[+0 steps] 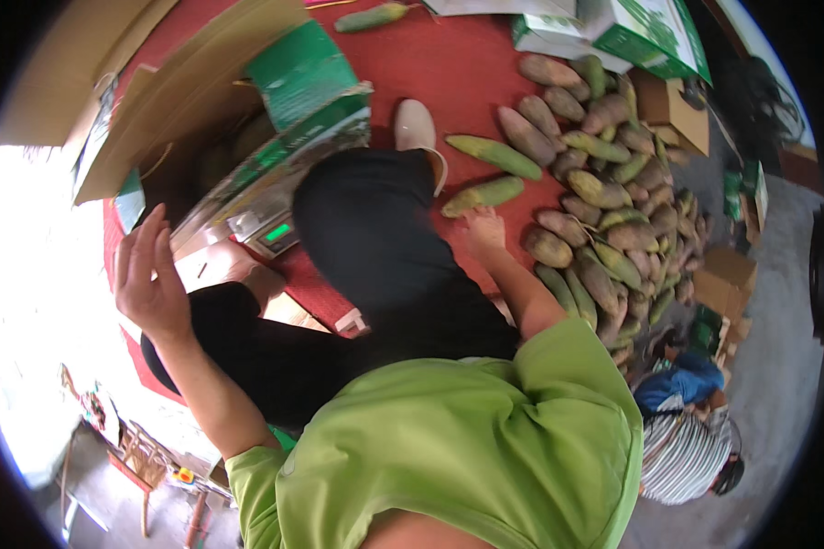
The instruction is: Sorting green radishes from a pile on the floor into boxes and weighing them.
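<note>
My right hand (pixel 483 229) reaches forward to a green radish (pixel 482 195) on the red floor covering, its fingers closed against the radish's near side. Just beyond it lies a longer green radish (pixel 494 156), apart from the hand. My left hand (pixel 151 284) is raised at the left, fingers stretched out and holding nothing. Near it stands an open cardboard box (pixel 201 101) with green printed flaps; its inside is dark, so the contents are hard to make out. A scale with a lit green display (pixel 277 232) sits at the box's near side.
A large heap of green and pinkish-brown radishes (pixel 604 197) spreads along the right. White-and-green cartons (pixel 645 37) stand behind it. A lone radish (pixel 372 17) lies at the far edge. Another person in a striped top (pixel 687 457) is at the lower right. A wooden stool (pixel 137 467) stands lower left.
</note>
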The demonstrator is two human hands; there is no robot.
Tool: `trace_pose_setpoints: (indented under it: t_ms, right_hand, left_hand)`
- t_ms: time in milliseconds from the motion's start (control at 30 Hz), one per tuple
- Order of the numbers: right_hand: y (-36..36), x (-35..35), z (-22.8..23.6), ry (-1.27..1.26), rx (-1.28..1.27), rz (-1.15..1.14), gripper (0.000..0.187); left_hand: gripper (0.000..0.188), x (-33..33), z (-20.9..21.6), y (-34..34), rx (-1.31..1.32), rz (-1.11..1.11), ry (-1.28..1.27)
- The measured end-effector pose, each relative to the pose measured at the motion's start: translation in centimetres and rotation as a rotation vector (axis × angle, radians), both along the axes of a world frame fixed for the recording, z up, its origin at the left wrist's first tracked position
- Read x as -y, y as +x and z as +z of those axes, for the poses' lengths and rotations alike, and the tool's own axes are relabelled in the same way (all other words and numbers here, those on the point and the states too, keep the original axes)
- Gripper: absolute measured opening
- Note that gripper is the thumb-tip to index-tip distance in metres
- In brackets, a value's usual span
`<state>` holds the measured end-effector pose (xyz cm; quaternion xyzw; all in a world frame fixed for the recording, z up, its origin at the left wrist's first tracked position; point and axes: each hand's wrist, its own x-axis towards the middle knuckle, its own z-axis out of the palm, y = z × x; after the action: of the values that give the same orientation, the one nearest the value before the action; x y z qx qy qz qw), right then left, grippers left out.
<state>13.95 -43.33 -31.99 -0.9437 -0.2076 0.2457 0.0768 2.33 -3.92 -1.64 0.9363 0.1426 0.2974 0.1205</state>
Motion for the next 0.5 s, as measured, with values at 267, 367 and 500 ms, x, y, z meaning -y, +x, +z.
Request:
trace_pose_setpoints:
  t_ms: [267, 367, 500]
  right_hand:
    - [3.3, -1.9, -1.3, -0.337, 0.27, 0.397, 0.025]
    - [3.3, -2.2, -2.4, -0.434, 0.276, 0.561, 0.025]
    - [5.2, 8.2, -12.0, -0.383, 0.576, 0.508, 0.031]
  left_hand:
    - [0.021, -0.1, 0.2, 0.7, -0.012, -0.019, 0.048]
    - [0.022, -0.4, 0.4, 0.2, -0.013, 0.007, 0.071]
    - [0.023, -0.1, -0.6, 2.5, 0.062, -0.105, -0.006]
